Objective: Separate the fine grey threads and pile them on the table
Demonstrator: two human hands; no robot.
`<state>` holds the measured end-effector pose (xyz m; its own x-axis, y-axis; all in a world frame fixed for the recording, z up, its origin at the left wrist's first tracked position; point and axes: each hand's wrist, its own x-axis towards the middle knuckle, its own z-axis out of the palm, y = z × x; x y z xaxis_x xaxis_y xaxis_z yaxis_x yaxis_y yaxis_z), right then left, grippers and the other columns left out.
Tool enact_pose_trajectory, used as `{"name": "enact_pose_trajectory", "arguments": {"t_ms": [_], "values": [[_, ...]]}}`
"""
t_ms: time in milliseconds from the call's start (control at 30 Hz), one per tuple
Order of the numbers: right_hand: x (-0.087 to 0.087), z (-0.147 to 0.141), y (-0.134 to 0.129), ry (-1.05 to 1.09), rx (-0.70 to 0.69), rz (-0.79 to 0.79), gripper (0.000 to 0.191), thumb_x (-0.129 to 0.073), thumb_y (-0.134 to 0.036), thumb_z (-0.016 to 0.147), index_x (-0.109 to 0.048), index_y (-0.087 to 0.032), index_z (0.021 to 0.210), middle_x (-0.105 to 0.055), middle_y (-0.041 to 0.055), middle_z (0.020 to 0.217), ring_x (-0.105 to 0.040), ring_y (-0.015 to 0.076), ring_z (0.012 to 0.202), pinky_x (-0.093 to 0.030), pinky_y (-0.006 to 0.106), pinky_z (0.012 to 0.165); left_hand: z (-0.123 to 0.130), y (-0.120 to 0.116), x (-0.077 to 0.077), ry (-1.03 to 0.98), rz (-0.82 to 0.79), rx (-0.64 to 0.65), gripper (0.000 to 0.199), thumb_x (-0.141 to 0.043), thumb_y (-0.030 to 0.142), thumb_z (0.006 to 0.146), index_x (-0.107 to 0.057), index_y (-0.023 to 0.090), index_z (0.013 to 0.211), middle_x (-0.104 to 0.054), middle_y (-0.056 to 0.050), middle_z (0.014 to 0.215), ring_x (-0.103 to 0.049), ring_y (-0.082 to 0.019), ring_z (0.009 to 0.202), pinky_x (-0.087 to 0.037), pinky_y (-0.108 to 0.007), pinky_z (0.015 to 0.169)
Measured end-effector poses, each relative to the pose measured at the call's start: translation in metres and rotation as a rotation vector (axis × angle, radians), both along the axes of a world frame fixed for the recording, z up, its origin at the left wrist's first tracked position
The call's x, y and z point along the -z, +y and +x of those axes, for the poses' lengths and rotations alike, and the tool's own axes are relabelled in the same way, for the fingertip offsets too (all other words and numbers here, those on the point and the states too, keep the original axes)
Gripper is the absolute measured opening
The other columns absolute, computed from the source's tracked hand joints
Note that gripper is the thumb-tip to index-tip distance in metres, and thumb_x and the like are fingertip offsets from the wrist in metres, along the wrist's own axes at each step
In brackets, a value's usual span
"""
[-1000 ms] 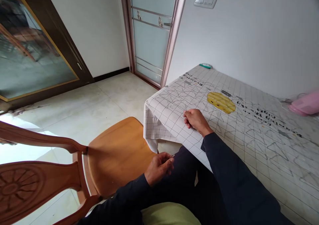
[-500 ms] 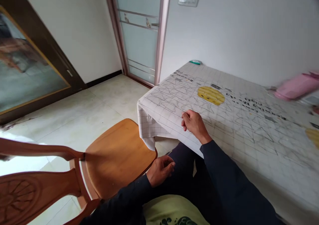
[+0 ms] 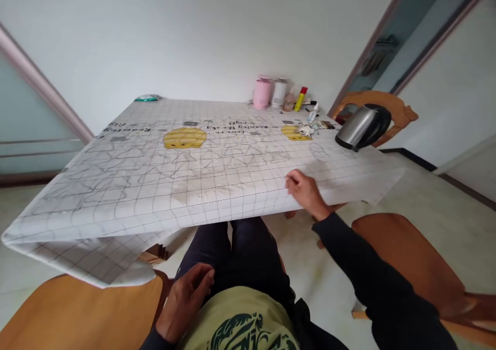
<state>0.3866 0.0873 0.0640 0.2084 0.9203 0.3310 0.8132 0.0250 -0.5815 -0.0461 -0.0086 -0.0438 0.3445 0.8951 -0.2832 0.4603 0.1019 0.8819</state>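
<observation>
Left hand (image 3: 185, 299) slightly parted, right hand (image 3: 306, 191) curled, closure unclear; tablecloth (image 3: 232, 177) looks soft, light, pinchable along desk's front edge (image 3: 209, 214).

"What's along your wall (image 3: 194, 34)?"
"I see a pink cylindrical container (image 3: 262, 94), a white container (image 3: 279, 94) just beside it, a red-capped yellow tube (image 3: 299, 100) and, nearer me, a small white bottle (image 3: 312, 113)."
"To your right?"
"A stainless-steel kettle (image 3: 358, 126) with a wooden chair (image 3: 403, 113) behind it, and an orange-brown chair seat (image 3: 399, 236) lower down."
"Left?"
"A green-and-white packet (image 3: 147, 97), and farther left my frosted-glass door (image 3: 31, 112)."
</observation>
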Motion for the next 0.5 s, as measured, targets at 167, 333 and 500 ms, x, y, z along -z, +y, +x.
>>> {"name": "enact_pose_trajectory", "arguments": {"t_ms": [167,333,500], "values": [[-0.015,0.145,0.021,-0.513,0.399,-0.189,0.034,-0.05,-0.019,0.107,-0.071,-0.011,0.133,-0.078,0.0236,0.126,-0.074,0.0327,0.114,-0.055,0.038,0.094,0.014,0.0,-0.011,0.1,0.052,0.084,0.057,-0.056,0.075,0.101,-0.078,0.023,0.102,-0.073,-0.004,0.084,-0.071,-0.025,0.081,-0.056,-0.032,0.072],[-0.024,0.203,0.041,-0.63,0.28,-0.309,0.043,-0.058,-0.015,0.102,-0.075,-0.012,0.141,-0.073,0.0228,0.141,-0.069,0.0328,0.121,-0.055,0.038,0.099,0.013,-0.001,-0.006,0.169,0.092,0.115,0.054,-0.053,0.073,0.102,-0.077,0.025,0.099,-0.07,-0.002,0.077,-0.068,-0.023,0.076,-0.053,-0.031,0.069],[-0.025,0.216,0.058,-0.777,0.106,-0.396,0.034,-0.053,-0.005,0.101,-0.082,-0.013,0.118,-0.077,0.022,0.128,-0.065,0.0313,0.122,-0.051,0.037,0.097,0.014,-0.004,-0.006,0.18,0.086,0.08,0.048,-0.057,0.07,0.099,-0.077,0.026,0.1,-0.072,-0.001,0.079,-0.069,-0.023,0.077,-0.054,-0.03,0.069]]}}
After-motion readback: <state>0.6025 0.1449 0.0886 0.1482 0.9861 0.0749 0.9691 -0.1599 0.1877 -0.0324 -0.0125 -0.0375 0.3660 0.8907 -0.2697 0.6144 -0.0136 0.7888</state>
